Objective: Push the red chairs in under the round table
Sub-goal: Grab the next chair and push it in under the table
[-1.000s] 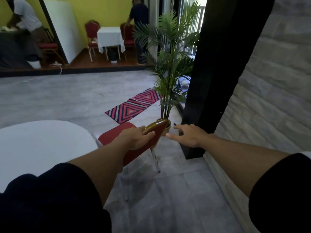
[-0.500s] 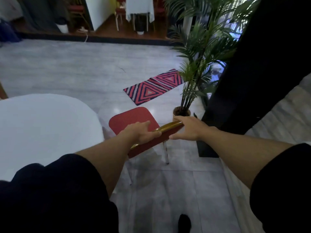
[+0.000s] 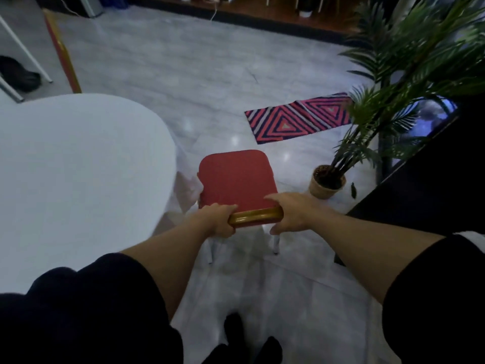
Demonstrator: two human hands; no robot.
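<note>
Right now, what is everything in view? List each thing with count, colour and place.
red chair: one, red seat, gold back rail, beside the table's right edge
round table: one, white, left
striped mat: one, pink and dark, on the floor beyond the chair
potted palm: one, green in a tan pot, right of the chair
grey floor: tiled, throughout
shoes: dark, bottom centre
left hand: grip closed on the rail's left end
right hand: on the rail's right end
</note>
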